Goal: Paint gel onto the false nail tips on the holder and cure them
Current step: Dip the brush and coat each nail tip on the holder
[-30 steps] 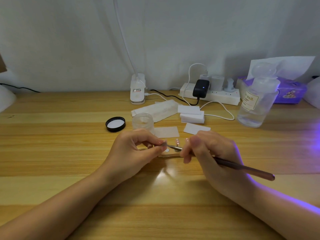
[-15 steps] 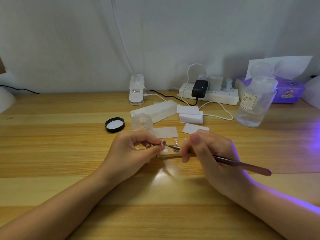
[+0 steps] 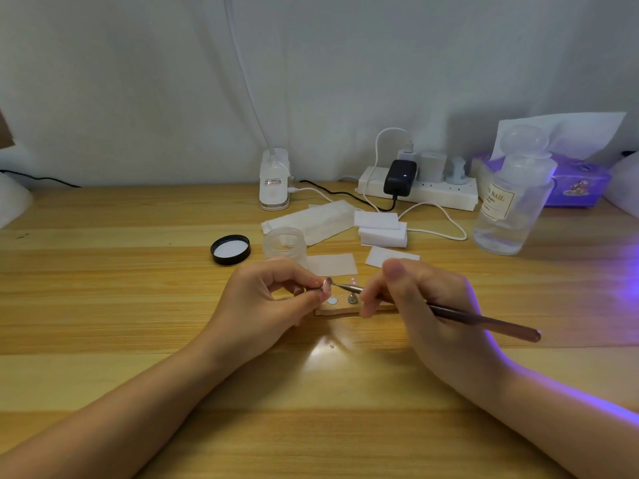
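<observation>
While pinched in left hand [image 3: 266, 302]: nail tip [image 3: 327, 284], brush [image 3: 449, 313] tip against it.

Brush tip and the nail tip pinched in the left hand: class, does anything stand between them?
Nothing visible does. The brush, gripped by the right hand, points its fine end straight at the nail tip pinched by the left hand, above the wooden holder.

"NAIL" on clear bottle's label [image 3: 499, 201], other print unreadable
</observation>
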The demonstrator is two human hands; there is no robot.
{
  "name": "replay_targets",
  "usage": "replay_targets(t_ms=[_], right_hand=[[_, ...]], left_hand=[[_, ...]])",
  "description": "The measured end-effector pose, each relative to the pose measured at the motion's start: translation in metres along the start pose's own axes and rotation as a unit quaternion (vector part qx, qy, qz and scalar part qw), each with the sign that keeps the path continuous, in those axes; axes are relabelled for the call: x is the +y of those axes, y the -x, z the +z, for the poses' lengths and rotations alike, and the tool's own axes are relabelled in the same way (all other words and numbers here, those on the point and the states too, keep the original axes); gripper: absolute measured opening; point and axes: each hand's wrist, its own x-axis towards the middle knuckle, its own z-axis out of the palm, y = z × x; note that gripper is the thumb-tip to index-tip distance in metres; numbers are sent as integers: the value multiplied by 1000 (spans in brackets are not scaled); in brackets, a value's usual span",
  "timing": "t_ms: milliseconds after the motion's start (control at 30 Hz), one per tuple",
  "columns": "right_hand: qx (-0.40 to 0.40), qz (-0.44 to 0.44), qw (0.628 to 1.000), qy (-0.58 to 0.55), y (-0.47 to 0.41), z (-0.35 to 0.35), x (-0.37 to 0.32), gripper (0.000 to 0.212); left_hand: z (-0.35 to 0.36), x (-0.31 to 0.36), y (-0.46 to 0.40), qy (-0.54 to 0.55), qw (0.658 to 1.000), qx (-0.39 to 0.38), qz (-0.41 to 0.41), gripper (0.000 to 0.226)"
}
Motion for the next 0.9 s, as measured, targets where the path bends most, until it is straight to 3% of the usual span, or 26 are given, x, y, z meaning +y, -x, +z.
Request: replay_targets(t_ms=[167,400,667,800,900], right_hand=[[-27,-57,998,11,1,1,-2,53],[18,-2,1000,25,-1,0,1,38],[-15,-93,993,67,1,1,-2,59],[27,-53,998,16,2,0,0,44],[19,-32,997,64,-1,2,-2,31]], left_hand=[[-1,0,1,-4,1000,-4,5,13],[-1,0,0,-14,1000,-3,9,17],[-1,-2,0,-12,1000,-9,22,14],[-2,-4,0,-31,999,-6,23,13],[-2,-4,-1,-38,999,-4,27,11]])
